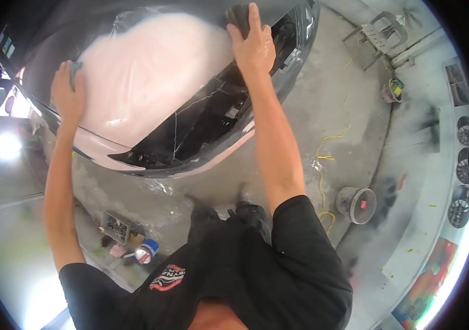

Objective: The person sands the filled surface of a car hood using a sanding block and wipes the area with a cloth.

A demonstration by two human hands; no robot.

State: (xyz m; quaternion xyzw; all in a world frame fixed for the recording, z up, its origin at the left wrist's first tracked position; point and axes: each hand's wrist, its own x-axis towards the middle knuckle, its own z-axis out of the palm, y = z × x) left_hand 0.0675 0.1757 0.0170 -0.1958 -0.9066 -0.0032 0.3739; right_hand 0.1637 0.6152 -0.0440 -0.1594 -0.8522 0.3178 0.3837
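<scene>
A wet car hood [146, 71] with a broad pale patch and dark areas around it lies before me. At its left side, my left hand [68, 93] is closed around a grey-green sponge [75, 73], partly hidden by the fingers. My right hand [254, 49] reaches to the far right of the pale patch. It grips a dark block [238, 19], whose exact kind I cannot make out, with one finger stretched out past it. Beneath my right hand runs the dark open gap [201, 121] at the car's front, with a thin wire across it.
A bucket [350, 204] stands on the wet floor [322, 110] at right, near a yellow cord [327, 158]. Farther back are a plastic chair [382, 37] and a small bucket [392, 91]. A blue-and-white can [146, 251] stands at lower left among small items.
</scene>
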